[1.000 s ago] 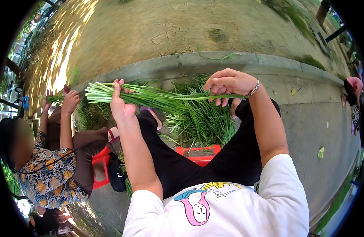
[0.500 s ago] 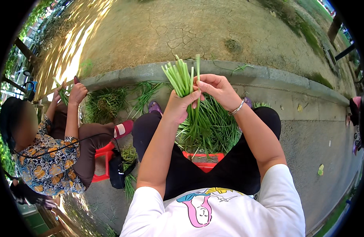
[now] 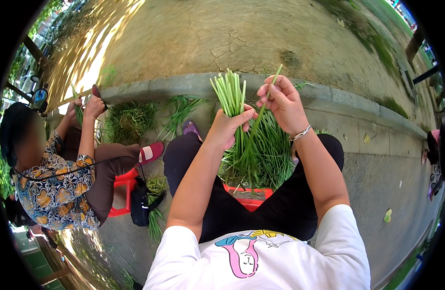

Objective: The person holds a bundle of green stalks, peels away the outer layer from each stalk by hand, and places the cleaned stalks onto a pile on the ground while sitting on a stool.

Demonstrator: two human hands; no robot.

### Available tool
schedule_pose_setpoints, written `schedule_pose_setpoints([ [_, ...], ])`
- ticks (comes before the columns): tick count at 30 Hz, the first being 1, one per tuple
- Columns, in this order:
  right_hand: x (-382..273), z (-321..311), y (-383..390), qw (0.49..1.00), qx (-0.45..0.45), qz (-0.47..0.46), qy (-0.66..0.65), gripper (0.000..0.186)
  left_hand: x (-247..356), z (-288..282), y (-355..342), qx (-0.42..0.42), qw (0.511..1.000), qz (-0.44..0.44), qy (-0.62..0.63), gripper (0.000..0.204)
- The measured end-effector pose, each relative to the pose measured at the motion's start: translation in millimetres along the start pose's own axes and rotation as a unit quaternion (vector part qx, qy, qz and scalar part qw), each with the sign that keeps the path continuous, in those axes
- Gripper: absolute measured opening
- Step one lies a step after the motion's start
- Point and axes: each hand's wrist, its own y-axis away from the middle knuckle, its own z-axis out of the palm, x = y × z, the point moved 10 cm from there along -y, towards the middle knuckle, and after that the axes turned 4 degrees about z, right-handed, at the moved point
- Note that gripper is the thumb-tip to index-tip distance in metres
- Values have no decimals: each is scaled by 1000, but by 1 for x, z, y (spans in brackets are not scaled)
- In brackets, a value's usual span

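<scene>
My left hand [image 3: 226, 127] is closed around a bunch of long green stalks [image 3: 230, 95], which look like chives. Their pale cut ends point up, and the leafy ends hang below the fist. To the right of it, my right hand [image 3: 287, 107] pinches one single stalk [image 3: 257, 124] between thumb and fingers. That stalk slants, its tip above the fingers and its lower part running down by the bunch. Beneath both hands, between my knees, lies a large heap of the same greens [image 3: 273, 157].
A red plastic stool [image 3: 249, 199] is under the near side of the heap. At left, a seated person [image 3: 58, 188] handles greens, with a grass-like pile [image 3: 128, 121] and a black bag [image 3: 139, 208] beside them. A concrete curb [image 3: 184, 86] runs across ahead.
My right hand has moved right, away from the bunch, with a single stalk in its fingers. The left hand has shifted slightly right and keeps its hold on the bunch.
</scene>
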Motion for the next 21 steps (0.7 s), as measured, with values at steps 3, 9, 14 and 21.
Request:
schedule_pose_setpoints([
  [3, 2, -9, 1, 999, 12, 28, -20, 8, 2, -3, 1, 4, 1000, -2, 5, 15],
  [9, 38, 26, 13, 952, -123, 83, 267, 44, 1, -15, 0, 34, 974, -13, 224, 14],
  [14, 50, 38, 17, 892, -108, 30, 438, 60, 19, -21, -1, 21, 962, 45, 268, 16],
  [21, 54, 37, 18, 915, -81, -47, 393, 63, 36, -19, 5, 79, 981, 123, 126, 16],
])
